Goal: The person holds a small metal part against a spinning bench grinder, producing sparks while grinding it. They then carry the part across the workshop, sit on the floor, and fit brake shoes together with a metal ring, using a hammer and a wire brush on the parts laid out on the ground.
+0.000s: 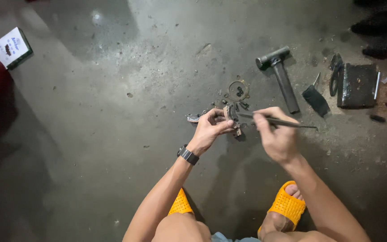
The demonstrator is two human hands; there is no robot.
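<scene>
A white and green cardboard box (12, 47) lies far left on the grey concrete floor (113, 134). The left hand (211, 130) pinches a small grimy metal part (230, 114) just above that floor. The right hand (277, 136) grips a thin dark metal rod (287, 122), tip touching the part. Beyond lie a steel hammer (279, 74) and a black metal block (357, 85)
</scene>
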